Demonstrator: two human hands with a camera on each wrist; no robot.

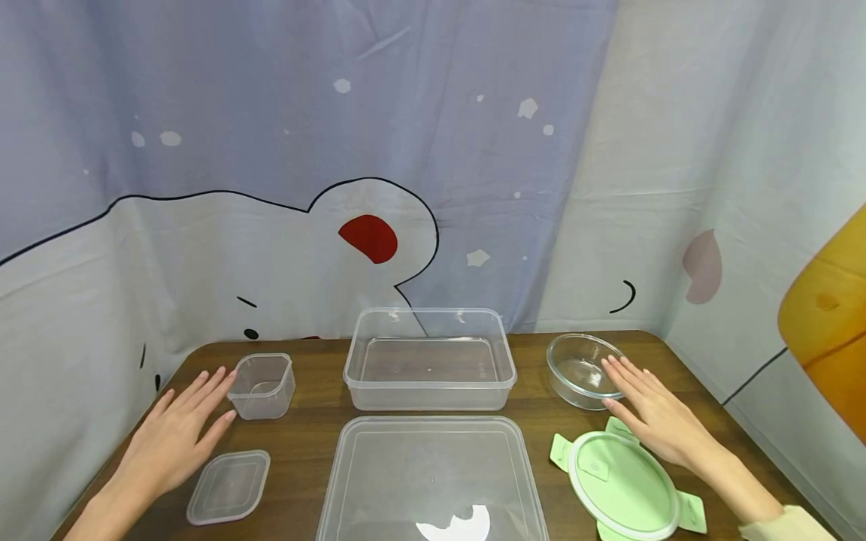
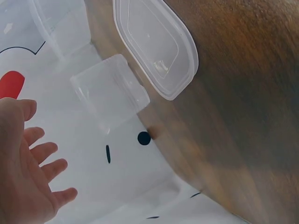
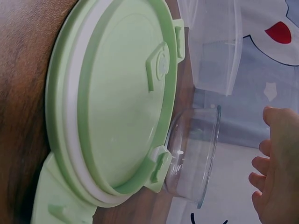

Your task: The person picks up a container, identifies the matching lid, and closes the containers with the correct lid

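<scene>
My left hand (image 1: 172, 436), fingers extended, hovers near a small clear plastic container (image 1: 262, 398) and its square lid (image 1: 230, 487); it holds nothing. On the other side, my right hand (image 1: 663, 413) is held out flat with nothing in it, by a round glass bowl (image 1: 583, 376) and a round green lid (image 1: 624, 483) with flaps. In the left wrist view the small container (image 2: 110, 91) stands apart from the fingers. The right wrist view shows a gap between the fingers and the glass bowl (image 3: 194, 154).
A large clear rectangular container (image 1: 429, 394) stands at the back middle of the wooden table (image 1: 304, 443). Its flat lid (image 1: 433, 466) lies in front of it. A printed curtain (image 1: 473, 188) hangs behind the table and along its sides.
</scene>
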